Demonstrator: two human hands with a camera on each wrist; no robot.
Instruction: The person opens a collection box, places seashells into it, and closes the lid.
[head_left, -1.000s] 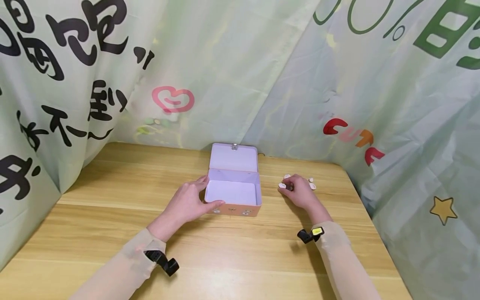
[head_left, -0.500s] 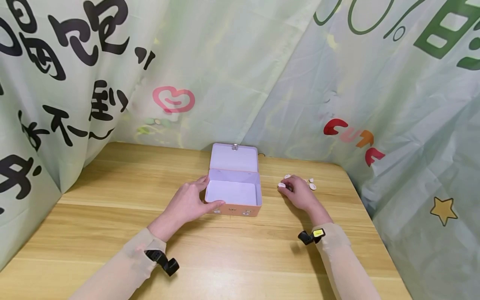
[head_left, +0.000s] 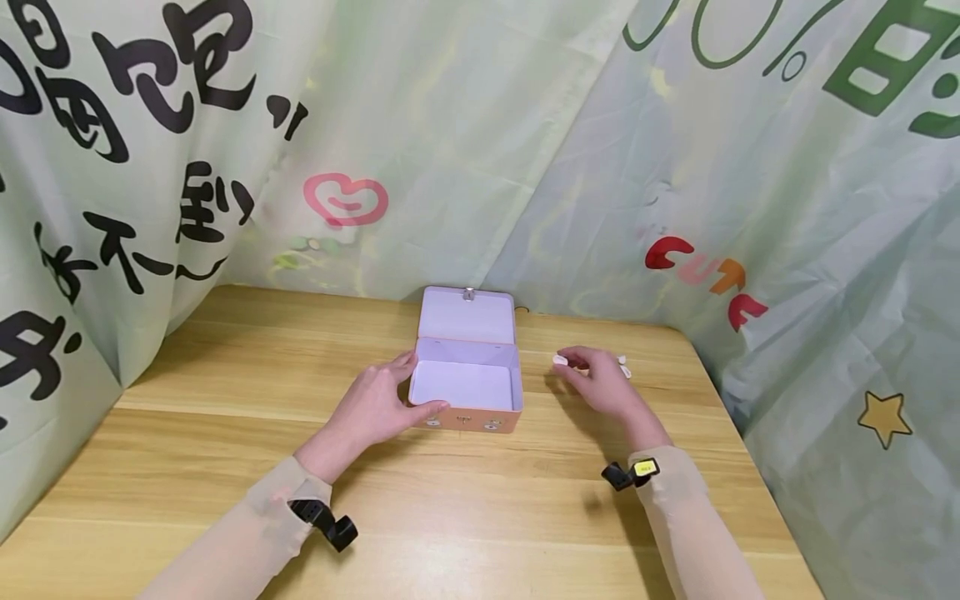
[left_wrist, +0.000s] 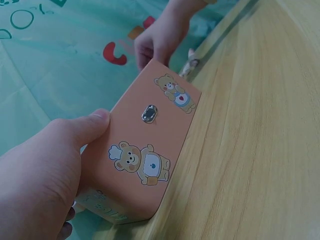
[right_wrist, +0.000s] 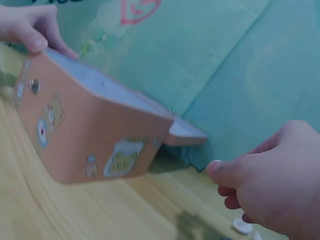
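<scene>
An open tin box (head_left: 465, 421), orange with teddy bears outside and lilac inside, stands on the table with its hinged lid (head_left: 467, 315) tipped back. My left hand (head_left: 372, 402) holds its front left corner, thumb on the front rim and fingers along the left side. To the right of the box, my right hand (head_left: 600, 383) pinches a small white shell-like piece (head_left: 560, 360) between thumb and fingers, just above the tabletop. In the right wrist view, another white piece (right_wrist: 242, 226) lies beneath that hand. Inside the tin I see only the bare lilac bottom.
A few more small pale pieces (head_left: 625, 367) lie just behind my right hand, partly hidden by it. The wooden table (head_left: 450, 517) ends at a printed cloth (head_left: 465, 150) hanging close behind the box and along both sides.
My right hand has risen slightly off the table with the white piece between its fingertips. The left hand and the box stay where they were.
</scene>
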